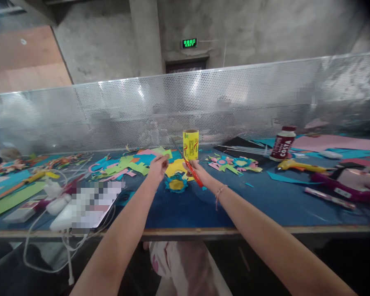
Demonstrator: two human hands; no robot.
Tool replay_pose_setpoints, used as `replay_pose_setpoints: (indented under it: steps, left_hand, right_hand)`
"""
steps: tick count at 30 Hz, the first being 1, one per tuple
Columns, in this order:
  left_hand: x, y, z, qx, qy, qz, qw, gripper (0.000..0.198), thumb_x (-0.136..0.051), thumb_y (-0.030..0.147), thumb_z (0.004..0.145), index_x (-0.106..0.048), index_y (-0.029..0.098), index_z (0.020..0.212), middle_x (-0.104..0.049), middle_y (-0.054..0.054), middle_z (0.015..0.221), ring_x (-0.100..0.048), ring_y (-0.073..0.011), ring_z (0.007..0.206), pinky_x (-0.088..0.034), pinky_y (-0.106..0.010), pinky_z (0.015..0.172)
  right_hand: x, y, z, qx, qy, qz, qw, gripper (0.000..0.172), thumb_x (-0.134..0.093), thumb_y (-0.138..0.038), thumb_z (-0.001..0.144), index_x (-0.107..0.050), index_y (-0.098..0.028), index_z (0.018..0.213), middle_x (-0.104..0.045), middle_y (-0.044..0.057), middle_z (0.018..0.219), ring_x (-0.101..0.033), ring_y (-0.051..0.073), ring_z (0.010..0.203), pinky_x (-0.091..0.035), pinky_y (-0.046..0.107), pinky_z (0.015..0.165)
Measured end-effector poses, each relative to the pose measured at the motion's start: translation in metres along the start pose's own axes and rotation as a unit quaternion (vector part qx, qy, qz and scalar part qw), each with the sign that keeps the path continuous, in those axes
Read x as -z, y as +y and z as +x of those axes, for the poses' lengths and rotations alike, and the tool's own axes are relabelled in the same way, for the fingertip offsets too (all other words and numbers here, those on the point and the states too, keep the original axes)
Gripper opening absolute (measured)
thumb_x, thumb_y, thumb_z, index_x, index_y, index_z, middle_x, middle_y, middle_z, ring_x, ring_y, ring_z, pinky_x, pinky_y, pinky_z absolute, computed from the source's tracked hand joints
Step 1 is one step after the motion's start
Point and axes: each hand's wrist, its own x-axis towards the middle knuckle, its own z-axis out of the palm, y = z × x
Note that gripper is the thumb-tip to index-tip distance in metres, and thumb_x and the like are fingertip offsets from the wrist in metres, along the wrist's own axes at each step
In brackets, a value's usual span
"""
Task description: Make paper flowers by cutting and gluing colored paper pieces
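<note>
My left hand (158, 167) pinches a small piece of light green paper (167, 153) over the middle of the blue table. My right hand (198, 169) is closed around a pair of scissors (197, 178) with red handles, its blades pointing up and left, apart from the green piece. Between and below the hands lies a blue paper flower (176, 183) with a yellow centre. Yellow paper (174, 167) rests just behind it. A yellow cardboard roll (190, 144) stands upright beyond my right hand.
Cut paper scraps (123, 165) spread left of centre. More paper flowers (231, 162) lie to the right, near a dark red bottle (283, 144) and a yellow glue gun (302, 166). A white power strip (63, 216) with cables sits at left. A perforated metal screen (135, 111) closes the back.
</note>
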Motion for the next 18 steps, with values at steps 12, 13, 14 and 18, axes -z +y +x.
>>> replay_pose_setpoints:
  steps: [12,13,14,18]
  left_hand:
    - [-0.010,0.000,-0.010,-0.033,-0.018,-0.030,0.999,0.022,-0.072,0.014,0.052,-0.050,0.014,0.057,-0.054,0.003,0.055,-0.055,-0.0079,0.055,-0.044,-0.020,0.058]
    - [-0.011,0.000,-0.011,-0.032,-0.019,-0.031,0.999,0.022,-0.072,0.014,0.052,-0.050,0.014,0.057,-0.055,0.003,0.055,-0.055,-0.0079,0.055,-0.044,-0.021,0.059]
    - [-0.011,0.000,-0.011,-0.032,-0.021,-0.031,0.999,0.022,-0.072,0.014,0.052,-0.051,0.014,0.057,-0.055,0.003,0.055,-0.055,-0.0079,0.056,-0.044,-0.021,0.060]
    - [-0.012,0.000,-0.011,-0.030,-0.027,-0.037,0.999,0.021,-0.072,0.014,0.053,-0.052,0.013,0.058,-0.055,0.002,0.054,-0.056,-0.0087,0.057,-0.045,-0.022,0.064]
  right_hand:
    - [-0.014,-0.001,-0.007,0.002,-0.037,-0.009,0.999,0.039,-0.046,-0.058,0.072,-0.034,-0.021,0.068,-0.036,-0.007,0.053,-0.036,0.007,0.048,-0.031,0.021,0.045]
    - [-0.015,0.000,-0.007,0.001,-0.039,-0.005,0.999,0.039,-0.046,-0.058,0.072,-0.034,-0.021,0.068,-0.036,-0.007,0.053,-0.036,0.007,0.047,-0.031,0.021,0.045]
    - [-0.016,0.001,-0.007,0.000,-0.039,-0.001,0.999,0.038,-0.045,-0.058,0.072,-0.034,-0.022,0.069,-0.036,-0.007,0.053,-0.037,0.007,0.047,-0.031,0.021,0.044]
    - [-0.018,0.002,-0.006,-0.005,-0.032,0.010,0.999,0.038,-0.044,-0.058,0.073,-0.033,-0.022,0.069,-0.037,-0.007,0.053,-0.039,0.008,0.049,-0.031,0.021,0.045]
